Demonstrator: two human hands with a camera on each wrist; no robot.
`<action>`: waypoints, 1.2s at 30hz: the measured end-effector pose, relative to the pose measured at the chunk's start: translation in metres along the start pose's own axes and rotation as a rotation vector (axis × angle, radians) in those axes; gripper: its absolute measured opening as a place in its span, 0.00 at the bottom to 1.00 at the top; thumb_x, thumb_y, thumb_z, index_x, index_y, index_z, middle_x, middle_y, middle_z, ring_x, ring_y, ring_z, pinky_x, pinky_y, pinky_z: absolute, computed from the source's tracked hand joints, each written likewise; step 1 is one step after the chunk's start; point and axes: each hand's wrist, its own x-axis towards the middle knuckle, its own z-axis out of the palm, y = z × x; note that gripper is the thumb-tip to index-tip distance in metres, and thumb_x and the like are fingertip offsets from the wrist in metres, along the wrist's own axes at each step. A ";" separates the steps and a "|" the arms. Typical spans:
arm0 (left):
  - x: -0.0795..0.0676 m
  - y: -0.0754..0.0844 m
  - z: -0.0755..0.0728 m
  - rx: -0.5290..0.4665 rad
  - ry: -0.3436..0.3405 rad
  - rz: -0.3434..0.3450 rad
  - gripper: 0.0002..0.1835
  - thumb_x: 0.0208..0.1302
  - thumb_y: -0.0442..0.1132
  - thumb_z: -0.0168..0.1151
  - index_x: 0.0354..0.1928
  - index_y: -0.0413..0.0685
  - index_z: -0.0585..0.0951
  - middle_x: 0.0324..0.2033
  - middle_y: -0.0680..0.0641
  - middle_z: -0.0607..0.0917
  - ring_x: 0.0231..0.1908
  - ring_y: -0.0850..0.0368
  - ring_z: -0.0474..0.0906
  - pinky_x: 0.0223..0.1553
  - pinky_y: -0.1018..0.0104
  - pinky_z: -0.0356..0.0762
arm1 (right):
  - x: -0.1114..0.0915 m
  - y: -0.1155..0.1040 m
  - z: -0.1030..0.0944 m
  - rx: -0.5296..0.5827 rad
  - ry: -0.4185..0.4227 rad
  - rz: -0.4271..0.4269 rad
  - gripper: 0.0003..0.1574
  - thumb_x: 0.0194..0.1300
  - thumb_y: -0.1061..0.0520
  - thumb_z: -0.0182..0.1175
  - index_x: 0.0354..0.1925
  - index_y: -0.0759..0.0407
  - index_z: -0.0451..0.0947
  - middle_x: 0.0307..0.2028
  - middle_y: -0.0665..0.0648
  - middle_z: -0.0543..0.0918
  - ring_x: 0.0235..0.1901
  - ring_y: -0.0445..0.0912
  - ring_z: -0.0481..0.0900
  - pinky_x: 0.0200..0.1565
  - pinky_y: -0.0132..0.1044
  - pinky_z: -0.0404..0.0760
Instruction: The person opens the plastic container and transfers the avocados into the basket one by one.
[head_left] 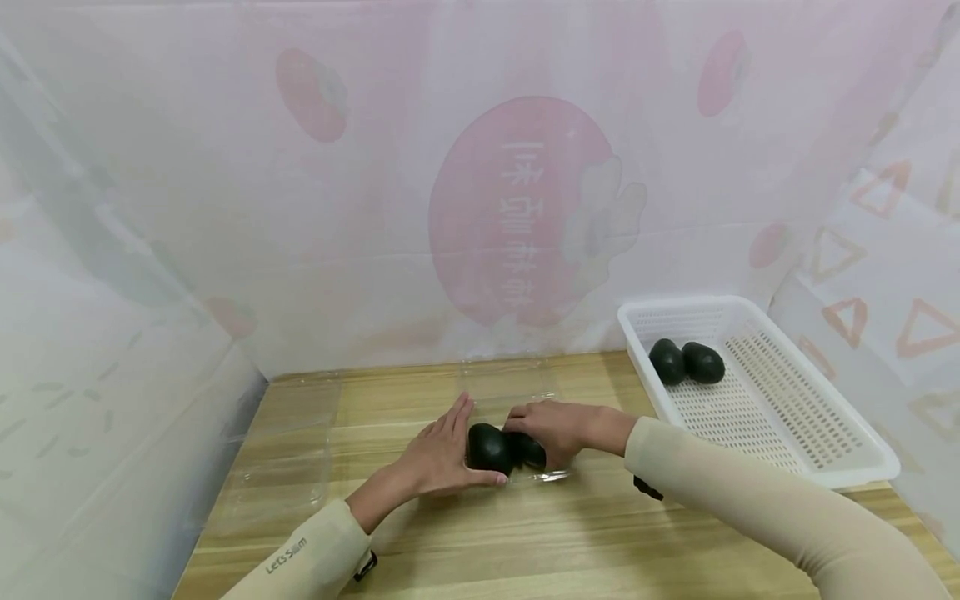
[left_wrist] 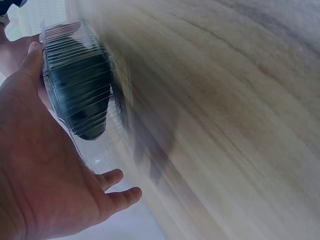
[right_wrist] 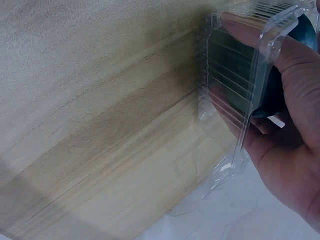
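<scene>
Two dark green avocados sit side by side in a clear plastic clamshell box point(right_wrist: 227, 70) at the middle of the table. My right hand point(head_left: 553, 429) grips the right avocado point(head_left: 527, 451), its fingers reaching inside the box wall in the right wrist view. The left avocado point(head_left: 489, 448) lies between both hands. Spread wide, my left hand point(head_left: 444, 454) rests against the box's left side, thumb along the front edge and fingers straight. Through the ribbed wall in the left wrist view an avocado point(left_wrist: 82, 90) shows. The box's lid point(head_left: 506, 377) lies folded back toward the rear.
A white perforated basket point(head_left: 780, 417) stands at the right with two more avocados point(head_left: 686, 362) at its left end. Another clear plastic box point(head_left: 281, 450) lies open at the table's left. Printed cloth point(head_left: 360, 208) hangs behind and at both sides of the wooden table point(head_left: 480, 550).
</scene>
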 end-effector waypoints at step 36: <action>0.004 -0.003 0.007 0.029 -0.035 -0.027 0.71 0.41 0.90 0.38 0.76 0.53 0.28 0.77 0.50 0.31 0.75 0.47 0.46 0.66 0.40 0.60 | -0.021 0.013 -0.013 0.269 0.203 0.022 0.54 0.41 0.43 0.80 0.64 0.59 0.70 0.58 0.52 0.76 0.56 0.46 0.75 0.55 0.41 0.76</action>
